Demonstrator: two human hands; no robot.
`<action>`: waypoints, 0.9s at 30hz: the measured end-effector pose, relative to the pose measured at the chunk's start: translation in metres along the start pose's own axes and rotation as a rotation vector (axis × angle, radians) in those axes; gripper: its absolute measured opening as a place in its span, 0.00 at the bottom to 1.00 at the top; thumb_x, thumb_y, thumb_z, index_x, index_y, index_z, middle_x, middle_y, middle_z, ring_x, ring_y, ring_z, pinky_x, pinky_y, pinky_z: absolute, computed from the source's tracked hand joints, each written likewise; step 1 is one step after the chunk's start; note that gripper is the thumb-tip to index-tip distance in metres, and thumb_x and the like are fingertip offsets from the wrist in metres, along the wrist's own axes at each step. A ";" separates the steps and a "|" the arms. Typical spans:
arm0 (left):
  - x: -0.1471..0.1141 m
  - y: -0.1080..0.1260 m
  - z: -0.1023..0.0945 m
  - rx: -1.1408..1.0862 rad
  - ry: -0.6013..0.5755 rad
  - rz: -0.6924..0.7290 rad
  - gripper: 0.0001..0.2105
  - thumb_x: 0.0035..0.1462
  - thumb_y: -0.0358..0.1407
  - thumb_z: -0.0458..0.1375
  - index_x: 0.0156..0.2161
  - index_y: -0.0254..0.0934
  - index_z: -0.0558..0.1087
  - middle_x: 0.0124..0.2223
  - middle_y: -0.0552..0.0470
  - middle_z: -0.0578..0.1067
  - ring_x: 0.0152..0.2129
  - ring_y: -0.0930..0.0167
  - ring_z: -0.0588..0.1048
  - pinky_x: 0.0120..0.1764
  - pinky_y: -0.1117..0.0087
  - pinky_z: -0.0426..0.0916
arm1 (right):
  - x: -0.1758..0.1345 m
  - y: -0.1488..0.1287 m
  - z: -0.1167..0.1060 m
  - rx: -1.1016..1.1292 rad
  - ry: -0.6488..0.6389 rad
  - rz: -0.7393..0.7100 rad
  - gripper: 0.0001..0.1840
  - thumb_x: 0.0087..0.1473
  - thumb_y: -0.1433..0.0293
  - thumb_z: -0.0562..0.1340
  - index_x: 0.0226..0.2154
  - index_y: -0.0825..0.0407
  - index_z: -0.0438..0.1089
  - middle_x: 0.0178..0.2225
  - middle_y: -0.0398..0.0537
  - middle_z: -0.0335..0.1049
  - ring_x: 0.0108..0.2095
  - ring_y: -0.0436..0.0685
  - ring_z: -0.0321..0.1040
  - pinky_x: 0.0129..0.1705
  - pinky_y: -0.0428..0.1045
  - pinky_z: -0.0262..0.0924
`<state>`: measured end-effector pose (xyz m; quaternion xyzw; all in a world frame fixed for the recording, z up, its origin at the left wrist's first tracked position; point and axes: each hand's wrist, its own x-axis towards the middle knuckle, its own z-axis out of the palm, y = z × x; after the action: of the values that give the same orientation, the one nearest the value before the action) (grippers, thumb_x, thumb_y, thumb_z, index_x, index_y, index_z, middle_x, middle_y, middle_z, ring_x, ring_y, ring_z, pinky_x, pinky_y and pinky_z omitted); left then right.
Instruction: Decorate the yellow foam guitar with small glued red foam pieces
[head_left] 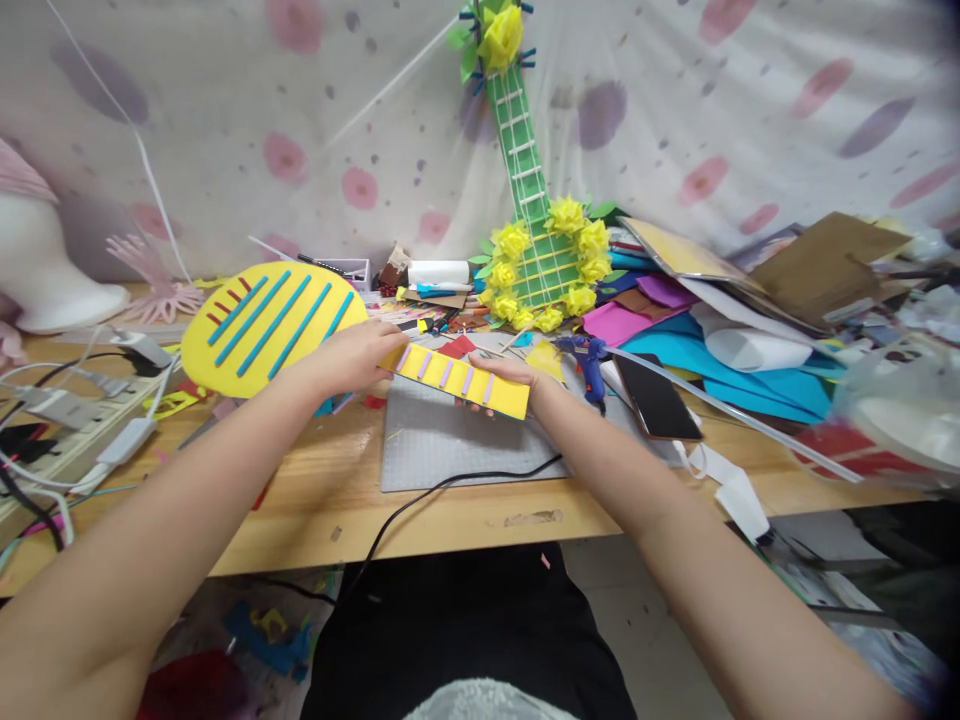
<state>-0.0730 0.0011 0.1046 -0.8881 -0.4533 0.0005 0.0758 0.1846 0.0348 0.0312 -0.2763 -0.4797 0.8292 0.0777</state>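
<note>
A yellow strip [457, 382] with several lilac crossbars and a dark lower edge is held above the table between my two hands. My left hand [362, 357] is closed around its left end. At the other end my right hand [525, 376] grips the strip, with fingertips showing below it. Left of my left hand is a yellow oval panel [300, 300] with several teal bars and small dark red bars. The left hand overlaps the panel's right edge; I cannot tell whether panel and strip are joined. Beneath the strip lies a grey cutting mat [420, 450].
A green paper guitar [529, 170] with yellow flowers leans against the back curtain. A blue glue gun [589, 365] and a phone [656, 395] lie right of the mat. Coloured sheets [750, 365] pile up at right; a power strip [82, 430] and cables lie left.
</note>
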 end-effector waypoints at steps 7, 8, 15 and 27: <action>0.003 -0.001 -0.015 0.041 -0.033 -0.032 0.18 0.46 0.32 0.55 0.44 0.41 0.72 0.48 0.49 0.72 0.42 0.63 0.72 0.41 0.66 0.66 | 0.000 -0.005 -0.004 -0.135 0.249 -0.156 0.27 0.60 0.54 0.43 0.39 0.56 0.68 0.35 0.53 0.74 0.29 0.52 0.72 0.31 0.48 0.68; 0.002 -0.001 -0.016 0.035 -0.035 -0.062 0.17 0.45 0.33 0.56 0.44 0.41 0.73 0.48 0.49 0.72 0.42 0.62 0.72 0.40 0.66 0.66 | 0.000 -0.005 -0.006 -0.180 0.344 -0.226 0.26 0.60 0.54 0.45 0.38 0.56 0.69 0.37 0.53 0.74 0.31 0.52 0.72 0.34 0.47 0.67; -0.005 -0.007 -0.013 0.060 -0.097 -0.191 0.19 0.43 0.38 0.60 0.44 0.41 0.73 0.49 0.46 0.71 0.43 0.59 0.71 0.38 0.64 0.66 | -0.016 0.003 0.000 -0.779 0.690 -0.557 0.27 0.49 0.53 0.59 0.46 0.54 0.67 0.49 0.54 0.67 0.49 0.57 0.64 0.54 0.54 0.56; -0.012 -0.012 -0.003 0.033 -0.116 -0.224 0.21 0.45 0.37 0.57 0.48 0.43 0.71 0.49 0.46 0.71 0.45 0.57 0.70 0.43 0.61 0.66 | -0.001 0.022 0.003 -1.348 0.791 -0.446 0.35 0.42 0.59 0.66 0.52 0.54 0.62 0.52 0.56 0.64 0.52 0.62 0.61 0.53 0.55 0.54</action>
<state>-0.0893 -0.0022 0.1080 -0.8291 -0.5531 0.0510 0.0639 0.1870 0.0201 0.0144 -0.4342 -0.8567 0.1680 0.2220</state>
